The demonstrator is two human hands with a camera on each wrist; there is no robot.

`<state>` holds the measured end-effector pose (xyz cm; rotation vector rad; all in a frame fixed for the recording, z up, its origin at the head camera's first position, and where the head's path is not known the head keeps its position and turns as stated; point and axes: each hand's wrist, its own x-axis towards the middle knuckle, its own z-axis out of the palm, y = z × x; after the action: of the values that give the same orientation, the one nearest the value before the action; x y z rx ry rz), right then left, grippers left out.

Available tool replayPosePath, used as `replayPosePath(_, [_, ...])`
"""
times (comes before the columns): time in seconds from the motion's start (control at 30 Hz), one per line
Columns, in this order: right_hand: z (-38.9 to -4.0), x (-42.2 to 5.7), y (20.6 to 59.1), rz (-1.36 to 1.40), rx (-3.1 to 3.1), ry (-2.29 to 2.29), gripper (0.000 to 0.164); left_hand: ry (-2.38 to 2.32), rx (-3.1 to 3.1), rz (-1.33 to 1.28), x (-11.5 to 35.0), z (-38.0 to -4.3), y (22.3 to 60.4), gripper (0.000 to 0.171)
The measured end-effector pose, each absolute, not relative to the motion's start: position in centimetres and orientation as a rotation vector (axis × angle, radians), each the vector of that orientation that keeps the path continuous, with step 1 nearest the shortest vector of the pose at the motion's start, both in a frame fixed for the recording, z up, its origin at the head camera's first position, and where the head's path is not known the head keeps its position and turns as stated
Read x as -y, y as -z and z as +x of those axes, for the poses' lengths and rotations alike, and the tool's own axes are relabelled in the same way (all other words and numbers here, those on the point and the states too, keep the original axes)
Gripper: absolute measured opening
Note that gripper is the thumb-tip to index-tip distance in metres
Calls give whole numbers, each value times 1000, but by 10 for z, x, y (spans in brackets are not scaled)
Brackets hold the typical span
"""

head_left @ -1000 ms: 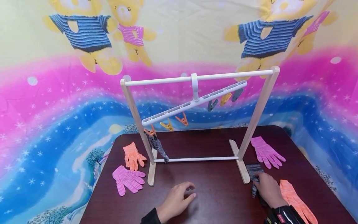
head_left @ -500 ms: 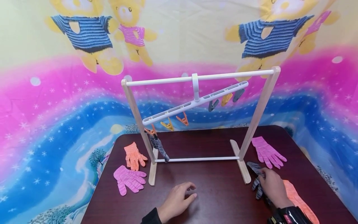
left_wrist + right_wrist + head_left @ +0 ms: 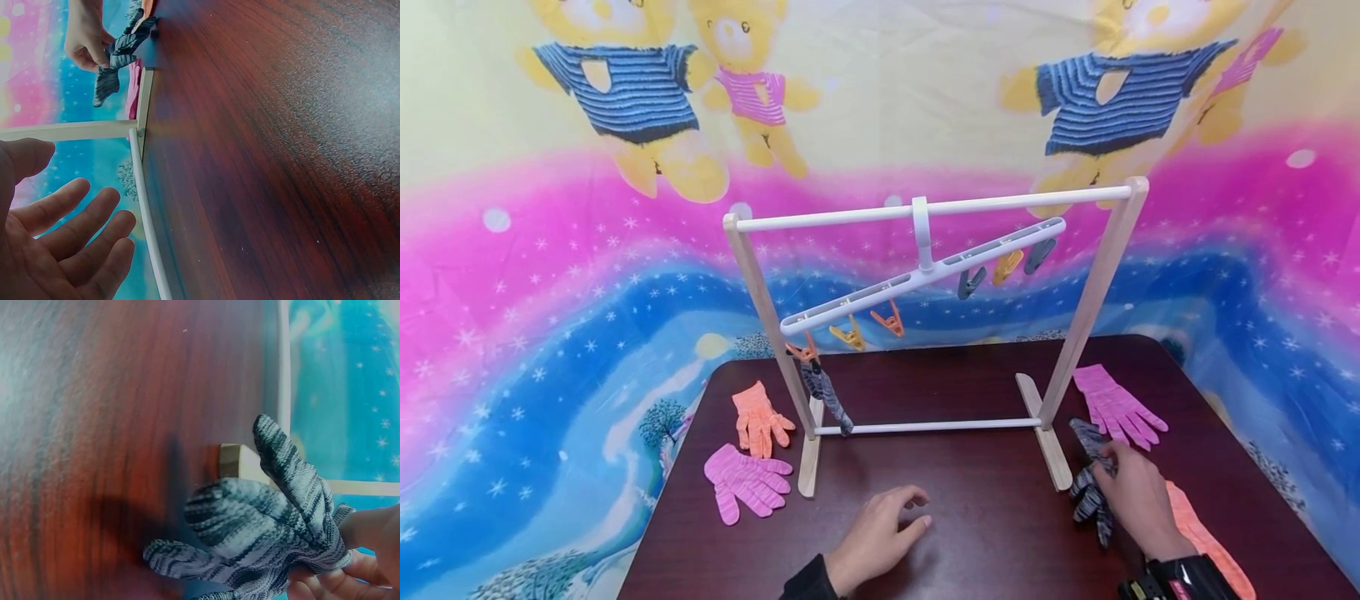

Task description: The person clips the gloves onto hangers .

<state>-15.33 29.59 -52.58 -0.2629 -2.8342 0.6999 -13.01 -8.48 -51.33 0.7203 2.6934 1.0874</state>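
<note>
My right hand (image 3: 1142, 500) pinches a black-and-grey knit glove (image 3: 250, 525) near its cuff, between thumb and fingers. The glove's fingers droop over the table beside the rack's right foot. My left hand (image 3: 880, 533) hovers over the front middle of the table, fingers relaxed and holding nothing; its palm and loosely bent fingers show in the left wrist view. From the wooden rack's top bar hangs a tilted white clip hanger (image 3: 925, 271). A second dark grey glove (image 3: 827, 396) dangles from the orange clip (image 3: 802, 348) at the hanger's low left end.
Left of the rack lie a small orange glove (image 3: 760, 419) and a pink glove (image 3: 747, 483). On the right are another pink glove (image 3: 1118, 406) and an orange glove (image 3: 1206, 542), partly behind my right arm. The rack's right foot (image 3: 1047, 437) stands close to my right hand.
My right hand has lifted the black-and-grey glove from the table and shifted slightly right, so its fingers now hang down. My left hand stays nearly still.
</note>
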Motion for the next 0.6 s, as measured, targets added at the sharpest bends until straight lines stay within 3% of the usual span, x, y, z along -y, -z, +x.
replayPosePath(0.6, [-145, -283, 500, -273, 2685, -721, 21, -1100, -2761, 732, 75, -132, 509, 20])
